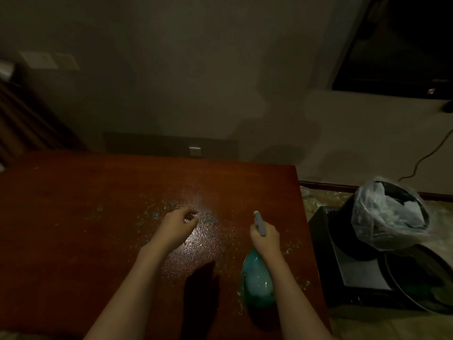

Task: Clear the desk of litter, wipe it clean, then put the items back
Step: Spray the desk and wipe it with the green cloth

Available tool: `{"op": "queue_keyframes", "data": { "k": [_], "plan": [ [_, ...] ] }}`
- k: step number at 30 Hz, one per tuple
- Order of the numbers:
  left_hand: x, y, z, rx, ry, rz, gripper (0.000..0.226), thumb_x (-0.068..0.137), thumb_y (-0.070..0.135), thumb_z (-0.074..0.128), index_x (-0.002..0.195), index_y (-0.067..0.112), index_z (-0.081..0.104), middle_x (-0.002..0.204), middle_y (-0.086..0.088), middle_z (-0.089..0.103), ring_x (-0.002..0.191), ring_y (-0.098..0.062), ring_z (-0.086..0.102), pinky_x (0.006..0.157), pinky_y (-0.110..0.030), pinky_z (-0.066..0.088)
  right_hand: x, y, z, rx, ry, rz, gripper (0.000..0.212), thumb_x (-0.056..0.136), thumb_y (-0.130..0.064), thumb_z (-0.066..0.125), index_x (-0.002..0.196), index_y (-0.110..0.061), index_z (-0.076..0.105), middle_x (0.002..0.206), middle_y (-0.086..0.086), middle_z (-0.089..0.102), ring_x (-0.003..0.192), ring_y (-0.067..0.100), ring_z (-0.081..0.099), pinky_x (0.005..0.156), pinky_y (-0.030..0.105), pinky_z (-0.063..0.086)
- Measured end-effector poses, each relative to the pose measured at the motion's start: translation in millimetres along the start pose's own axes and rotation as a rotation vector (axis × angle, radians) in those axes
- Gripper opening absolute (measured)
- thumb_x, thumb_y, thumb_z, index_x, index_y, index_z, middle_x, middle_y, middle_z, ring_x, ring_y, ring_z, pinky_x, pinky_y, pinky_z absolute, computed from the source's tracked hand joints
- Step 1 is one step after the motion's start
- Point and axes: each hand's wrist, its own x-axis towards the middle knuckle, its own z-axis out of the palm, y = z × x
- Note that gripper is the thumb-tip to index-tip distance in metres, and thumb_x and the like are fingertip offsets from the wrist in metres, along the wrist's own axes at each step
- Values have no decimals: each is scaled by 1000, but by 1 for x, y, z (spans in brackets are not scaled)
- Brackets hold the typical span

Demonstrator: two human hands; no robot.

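The dark red wooden desk (73, 217) fills the lower left of the head view. Its middle glistens with fine spray droplets (208, 231). My right hand (266, 238) grips the neck of a teal spray bottle (257, 280), whose grey nozzle points away from me over the desk. My left hand (177, 225) hovers just above the wet patch with its fingers loosely curled, and I see nothing in it.
To the right of the desk, on the floor, a bin lined with a clear plastic bag (389, 214) stands on dark boxes (355, 271). A wall socket (195, 151) sits behind the desk. A dark screen (397, 45) hangs at the upper right, with a cable below.
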Motion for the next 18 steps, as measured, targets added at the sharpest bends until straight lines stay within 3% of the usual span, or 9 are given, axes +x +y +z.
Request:
{"op": "queue_keyframes", "data": {
  "k": [2,18],
  "plan": [
    [0,0,4,-1,-6,1,31,95,23,55,125,15,57,115,-3,63,94,-12,56,74,-23,45,2,4,-3,-17,28,-13,28,96,-15,47,68,-11,46,64,-2,44,54,9,37,46,19,28],
    [-40,8,28,43,-33,77,34,96,24,54,128,14,56,119,-5,62,99,-15,57,90,-33,48,-54,46,-18,55,81,56,36,94,-14,50,59,-14,44,59,0,43,52,12,38,49,25,30]
  ]
}}
